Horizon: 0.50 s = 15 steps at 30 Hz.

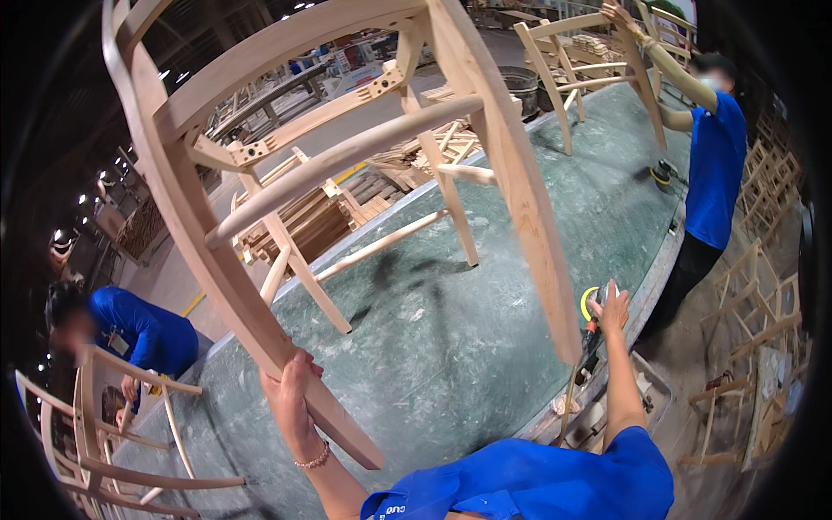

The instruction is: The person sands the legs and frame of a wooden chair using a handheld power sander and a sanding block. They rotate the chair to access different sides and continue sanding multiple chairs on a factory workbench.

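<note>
Surface, green and scuffed, fills a dim workshop and carries the bare wooden chair frame, tilted, its leg gripped by the closed left hand, while the right hand rests open-fingered on a yellow sander at the edge; lumber stack and two co-workers' frames stand around.

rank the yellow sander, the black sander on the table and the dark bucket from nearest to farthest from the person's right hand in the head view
From the right hand:
1. Yellow sander: right under the hand, at the table's near right edge.
2. Black sander: farther up the green table, beside the co-worker in blue.
3. Dark bucket: farthest, past the table's far edge, behind the chair frame.
</note>
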Each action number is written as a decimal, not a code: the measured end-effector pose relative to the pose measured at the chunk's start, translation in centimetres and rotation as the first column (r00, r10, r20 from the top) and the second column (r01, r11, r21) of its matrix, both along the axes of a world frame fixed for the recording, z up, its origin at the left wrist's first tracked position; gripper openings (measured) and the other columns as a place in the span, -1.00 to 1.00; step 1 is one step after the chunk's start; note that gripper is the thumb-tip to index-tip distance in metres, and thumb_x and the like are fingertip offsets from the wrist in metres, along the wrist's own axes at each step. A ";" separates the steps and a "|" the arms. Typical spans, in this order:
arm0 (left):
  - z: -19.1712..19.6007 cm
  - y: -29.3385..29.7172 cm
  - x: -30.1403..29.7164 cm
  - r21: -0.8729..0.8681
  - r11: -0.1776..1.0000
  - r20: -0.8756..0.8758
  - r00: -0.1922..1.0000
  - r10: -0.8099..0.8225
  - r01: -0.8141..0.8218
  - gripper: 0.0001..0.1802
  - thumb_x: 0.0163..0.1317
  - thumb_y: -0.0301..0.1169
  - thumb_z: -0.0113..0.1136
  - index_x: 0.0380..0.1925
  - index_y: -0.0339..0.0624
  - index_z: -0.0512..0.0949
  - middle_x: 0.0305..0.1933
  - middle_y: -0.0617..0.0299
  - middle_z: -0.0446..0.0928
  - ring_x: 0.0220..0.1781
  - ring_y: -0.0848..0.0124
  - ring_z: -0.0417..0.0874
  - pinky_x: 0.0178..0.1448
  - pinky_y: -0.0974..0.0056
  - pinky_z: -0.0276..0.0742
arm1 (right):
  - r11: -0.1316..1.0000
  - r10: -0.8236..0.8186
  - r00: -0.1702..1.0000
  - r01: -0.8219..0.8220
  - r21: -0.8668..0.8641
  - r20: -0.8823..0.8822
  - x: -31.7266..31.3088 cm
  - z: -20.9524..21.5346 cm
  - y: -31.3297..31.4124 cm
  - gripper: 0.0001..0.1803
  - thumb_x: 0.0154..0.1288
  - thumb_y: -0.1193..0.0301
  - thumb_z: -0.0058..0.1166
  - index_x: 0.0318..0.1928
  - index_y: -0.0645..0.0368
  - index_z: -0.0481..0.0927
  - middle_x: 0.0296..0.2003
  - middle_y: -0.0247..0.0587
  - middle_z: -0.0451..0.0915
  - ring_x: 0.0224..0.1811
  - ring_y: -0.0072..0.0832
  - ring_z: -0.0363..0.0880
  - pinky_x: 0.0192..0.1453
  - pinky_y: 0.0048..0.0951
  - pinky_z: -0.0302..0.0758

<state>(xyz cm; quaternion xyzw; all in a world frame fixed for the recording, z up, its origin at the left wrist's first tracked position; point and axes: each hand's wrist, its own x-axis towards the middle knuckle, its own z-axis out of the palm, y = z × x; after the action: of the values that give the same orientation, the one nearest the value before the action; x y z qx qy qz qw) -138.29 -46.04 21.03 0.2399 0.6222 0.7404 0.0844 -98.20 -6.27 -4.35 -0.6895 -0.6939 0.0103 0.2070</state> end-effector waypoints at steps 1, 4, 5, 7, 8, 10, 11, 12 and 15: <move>0.4 0.1 0.1 -0.017 1.000 -0.003 1.000 0.021 -0.021 -0.59 0.20 -0.30 0.25 -0.05 -0.28 0.40 -0.40 0.20 0.49 -0.48 0.46 0.55 -0.41 0.40 0.50 | 0.999 -0.021 0.999 0.022 -0.032 0.045 -0.8 -0.3 0.3 -0.15 0.05 0.17 0.38 0.35 -0.10 0.27 0.03 0.06 0.33 0.07 0.04 0.43 0.03 -0.02 0.48; 0.6 -0.6 -0.5 -0.039 0.999 0.026 0.999 0.029 -0.028 -0.62 0.19 -0.29 0.27 -0.10 -0.27 0.41 -0.40 0.21 0.51 -0.47 0.48 0.56 -0.40 0.41 0.51 | 0.989 -0.085 0.994 0.093 -0.116 0.068 -2.5 -0.9 0.7 -0.10 0.01 0.26 0.42 0.37 -0.17 0.23 0.10 0.05 0.29 0.15 0.04 0.38 0.07 0.01 0.48; 0.6 -0.5 -0.9 -0.035 0.999 0.038 0.999 0.005 -0.003 -0.62 0.19 -0.31 0.27 -0.11 -0.28 0.41 -0.41 0.20 0.51 -0.47 0.48 0.57 -0.38 0.40 0.52 | 0.983 -0.127 0.990 0.135 -0.125 0.068 -1.7 -1.0 1.1 -0.09 0.01 0.29 0.42 0.38 -0.19 0.22 0.11 0.04 0.29 0.17 0.03 0.37 0.08 0.01 0.48; 0.7 -0.1 -1.5 -0.035 0.999 0.058 0.998 -0.037 0.039 -0.64 0.18 -0.35 0.28 -0.13 -0.32 0.41 -0.41 0.20 0.53 -0.46 0.48 0.57 -0.35 0.39 0.52 | 0.955 -0.230 0.973 0.225 -0.191 -0.003 -1.4 -1.1 2.2 -0.03 0.01 0.29 0.39 0.42 -0.26 0.12 0.13 0.13 0.28 0.13 0.06 0.45 0.11 -0.02 0.48; 0.8 0.0 -1.8 -0.029 0.998 0.034 0.998 -0.055 0.056 -0.65 0.19 -0.35 0.29 -0.14 -0.33 0.42 -0.41 0.21 0.53 -0.45 0.48 0.58 -0.35 0.39 0.52 | 0.930 -0.280 0.959 0.258 -0.262 -0.046 -1.8 -0.9 2.6 -0.01 0.01 0.29 0.38 0.43 -0.27 0.09 0.14 0.16 0.28 0.11 0.07 0.47 0.11 -0.03 0.49; 1.1 0.4 -1.8 -0.005 0.997 0.031 0.997 -0.072 0.072 -0.64 0.19 -0.34 0.30 -0.14 -0.33 0.42 -0.40 0.22 0.53 -0.45 0.50 0.58 -0.35 0.40 0.52 | 0.905 -0.336 0.936 0.288 -0.314 -0.109 -2.4 -0.8 2.8 0.01 0.00 0.29 0.35 0.44 -0.26 0.05 0.14 0.22 0.29 0.09 0.10 0.50 0.11 -0.04 0.49; 1.4 0.4 -1.8 0.002 0.998 0.023 0.997 -0.070 0.070 -0.64 0.19 -0.33 0.30 -0.14 -0.33 0.42 -0.40 0.23 0.53 -0.45 0.51 0.58 -0.34 0.41 0.52 | 0.913 -0.330 0.934 0.278 -0.299 -0.137 -3.0 -1.1 2.5 0.01 0.00 0.29 0.33 0.44 -0.25 0.04 0.12 0.25 0.32 0.07 0.11 0.51 0.12 -0.04 0.49; 1.7 0.4 -1.9 -0.008 0.998 0.000 0.998 -0.069 0.069 -0.61 0.19 -0.29 0.31 -0.14 -0.32 0.43 -0.39 0.22 0.53 -0.45 0.51 0.58 -0.35 0.41 0.53 | 0.920 -0.325 0.931 0.271 -0.284 -0.165 -3.2 -1.5 1.9 0.01 0.00 0.29 0.32 0.44 -0.24 0.03 0.11 0.28 0.34 0.06 0.13 0.52 0.12 -0.04 0.48; 1.5 1.0 -2.7 0.033 0.994 -0.016 0.995 -0.100 0.100 -0.54 0.18 -0.19 0.34 -0.13 -0.33 0.45 -0.39 0.22 0.53 -0.45 0.52 0.58 -0.36 0.42 0.53 | 0.963 -0.243 0.945 0.209 -0.169 -0.217 -0.7 -1.6 1.5 -0.01 -0.02 0.29 0.27 0.43 -0.16 0.04 0.10 0.31 0.42 0.09 0.17 0.49 0.18 -0.03 0.45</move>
<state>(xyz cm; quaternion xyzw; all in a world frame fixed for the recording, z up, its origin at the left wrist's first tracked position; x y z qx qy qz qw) -141.01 -45.05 22.54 0.2774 0.5973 0.7440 0.1130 -98.88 -4.75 -6.00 -0.7717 -0.5780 0.1183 0.2376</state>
